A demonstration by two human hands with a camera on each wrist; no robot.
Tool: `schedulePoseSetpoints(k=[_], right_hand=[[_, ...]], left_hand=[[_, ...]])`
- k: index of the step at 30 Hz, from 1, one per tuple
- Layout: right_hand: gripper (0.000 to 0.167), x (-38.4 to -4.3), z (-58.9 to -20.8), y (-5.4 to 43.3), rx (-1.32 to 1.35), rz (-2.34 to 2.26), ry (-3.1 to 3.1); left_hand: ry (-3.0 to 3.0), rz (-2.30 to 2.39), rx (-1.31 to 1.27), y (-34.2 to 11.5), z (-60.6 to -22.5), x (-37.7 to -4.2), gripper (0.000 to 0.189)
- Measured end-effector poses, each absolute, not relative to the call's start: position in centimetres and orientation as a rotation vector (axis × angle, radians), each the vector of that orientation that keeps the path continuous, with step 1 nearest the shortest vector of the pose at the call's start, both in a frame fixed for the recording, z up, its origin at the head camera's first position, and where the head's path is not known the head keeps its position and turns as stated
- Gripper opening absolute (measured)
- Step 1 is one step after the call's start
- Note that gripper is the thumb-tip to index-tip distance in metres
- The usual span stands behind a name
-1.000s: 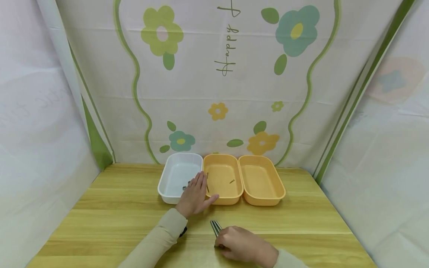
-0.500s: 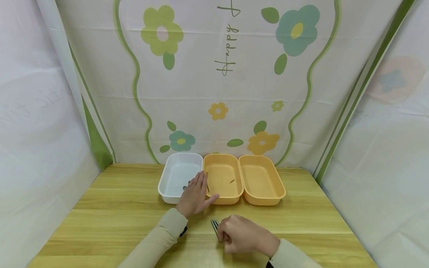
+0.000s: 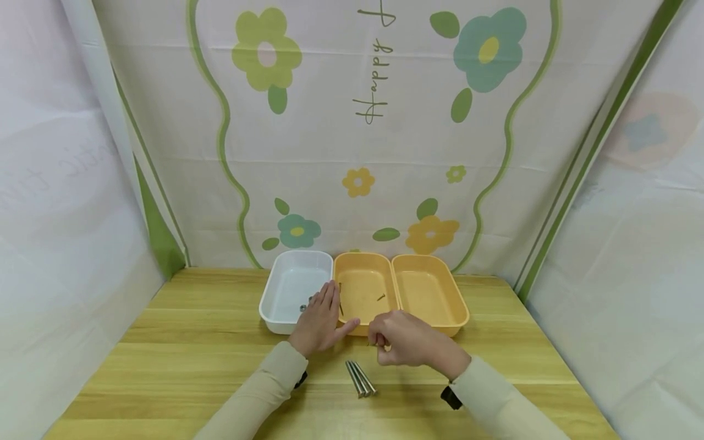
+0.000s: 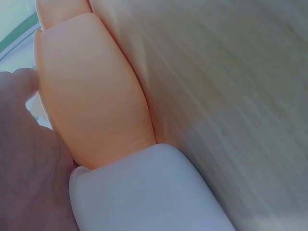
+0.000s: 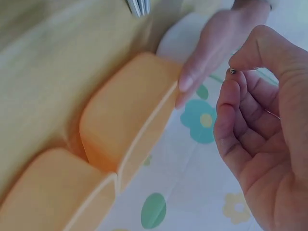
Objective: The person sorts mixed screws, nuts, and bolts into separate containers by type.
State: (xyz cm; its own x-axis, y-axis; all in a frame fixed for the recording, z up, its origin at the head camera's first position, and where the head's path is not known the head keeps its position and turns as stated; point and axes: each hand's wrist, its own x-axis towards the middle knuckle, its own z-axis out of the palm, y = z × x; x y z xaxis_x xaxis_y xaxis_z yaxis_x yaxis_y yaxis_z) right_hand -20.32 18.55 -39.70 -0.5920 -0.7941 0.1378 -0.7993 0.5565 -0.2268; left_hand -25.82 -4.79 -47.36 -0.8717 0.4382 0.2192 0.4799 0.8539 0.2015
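My left hand (image 3: 320,321) lies with straight fingers across the adjoining rims of the white tray (image 3: 268,299) and the middle orange tray (image 3: 365,322), thumb over the orange rim. My right hand (image 3: 404,338) is over the near right corner of the middle tray. In the right wrist view its thumb and index finger pinch a small screw (image 5: 233,71); only a dark tip shows. Long silver bolts (image 3: 360,380) lie together on the table in front of the trays. Small screws (image 3: 381,297) lie in the middle tray, and a few nuts (image 3: 303,308) in the white one.
A second orange tray (image 3: 431,299) stands at the right, side by side with the middle one. Behind the trays hangs a flowered cloth (image 3: 357,140), and more cloth closes both sides of the wooden table (image 3: 181,342).
My right hand has moved forward from the long bolts to the middle tray's near edge, leaving the bolts in full view on the table. The left hand stays in place.
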Motion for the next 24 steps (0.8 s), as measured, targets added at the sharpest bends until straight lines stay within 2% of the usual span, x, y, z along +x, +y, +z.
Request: schedulePoseSetpoints(k=[10,24], right_hand=[[0.014,-23.4,-38.8,18.7,1.300,0.336,-2.704],[0.013,-27.8,-41.6,18.3,1.112,0.467,-2.634]], left_hand=[[-2.869,-0.362,-0.711,-4.8,-47.2,-25.8,0.099],[-2.844,-0.360,-0.716,-4.7,-47.4,-25.9,0.098]])
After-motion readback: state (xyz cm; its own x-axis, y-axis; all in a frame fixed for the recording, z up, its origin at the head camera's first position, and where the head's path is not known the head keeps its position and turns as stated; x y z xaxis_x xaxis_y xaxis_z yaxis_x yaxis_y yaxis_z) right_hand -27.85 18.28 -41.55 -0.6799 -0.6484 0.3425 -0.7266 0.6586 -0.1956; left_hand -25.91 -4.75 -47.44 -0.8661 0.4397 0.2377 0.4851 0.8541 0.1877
